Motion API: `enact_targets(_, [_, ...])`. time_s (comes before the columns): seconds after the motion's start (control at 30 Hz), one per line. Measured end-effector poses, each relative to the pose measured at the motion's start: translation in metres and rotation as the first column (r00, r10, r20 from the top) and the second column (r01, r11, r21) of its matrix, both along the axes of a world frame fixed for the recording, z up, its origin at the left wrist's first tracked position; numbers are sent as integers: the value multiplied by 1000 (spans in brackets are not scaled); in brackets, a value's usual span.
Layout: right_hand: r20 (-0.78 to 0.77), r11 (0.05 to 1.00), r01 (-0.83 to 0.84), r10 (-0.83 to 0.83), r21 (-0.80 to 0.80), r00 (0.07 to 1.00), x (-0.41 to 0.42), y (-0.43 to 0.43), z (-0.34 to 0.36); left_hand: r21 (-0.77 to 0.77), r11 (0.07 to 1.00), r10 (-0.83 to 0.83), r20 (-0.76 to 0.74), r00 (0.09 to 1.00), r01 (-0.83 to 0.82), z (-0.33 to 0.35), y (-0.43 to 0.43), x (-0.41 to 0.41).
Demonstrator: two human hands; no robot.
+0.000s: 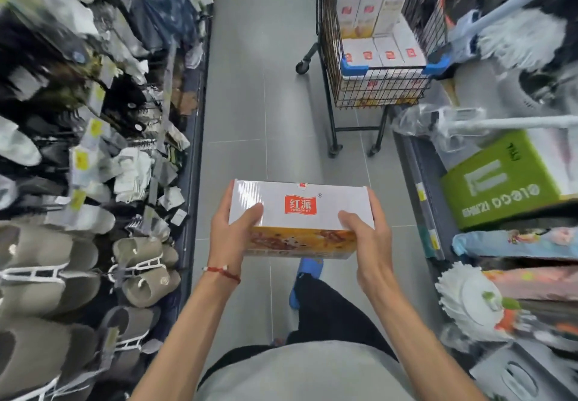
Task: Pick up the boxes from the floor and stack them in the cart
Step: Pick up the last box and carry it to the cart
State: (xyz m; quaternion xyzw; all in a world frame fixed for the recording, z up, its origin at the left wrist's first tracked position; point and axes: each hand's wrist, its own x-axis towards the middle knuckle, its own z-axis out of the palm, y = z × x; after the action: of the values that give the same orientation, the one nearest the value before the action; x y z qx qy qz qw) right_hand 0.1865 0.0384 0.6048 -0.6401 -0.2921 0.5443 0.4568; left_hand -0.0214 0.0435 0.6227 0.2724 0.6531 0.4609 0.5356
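Observation:
I hold one white box [300, 205] with a red logo and an orange front at waist height over the grey floor. My left hand [228, 234] grips its left end, thumb on top. My right hand [369, 238] grips its right end the same way. Ahead and to the right stands a black wire cart [381, 87] with blue corner guards. Several matching white boxes [366, 3] are stacked inside it, some upright at the back, others lying flat nearer me.
Shelves of slippers and socks [93, 181] line the left side of the narrow aisle. On the right are mops [519, 34], a green carton [503, 181] and a white brush head [472, 300]. My blue shoe [308, 272] is on the tiles below the box.

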Motion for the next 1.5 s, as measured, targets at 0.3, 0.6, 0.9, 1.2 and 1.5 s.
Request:
enact_targets(0.3, [-12,1000,-16,16,21,1000,7,167,16,21,999,-40,-45,998,41,18,168,6])
enact_targets(0.6, [-2,995,101,-101,15,995,-14,320,7,25,991,-130,-35,991,131,2,340,-10])
enact_targets(0.9, [15,954,298,-298,22,954,-75,489,15,5,975,-224,-12,975,224,14,536,-63])
enact_targets(1.2, [2,896,445,-445,-1,896,-93,603,23,37,929,-367,-31,930,368,30,680,-69])
enact_targets(1.5, [-48,806,592,-591,14,805,-69,727,9,39,880,-469,-93,878,474,18,830,-24])
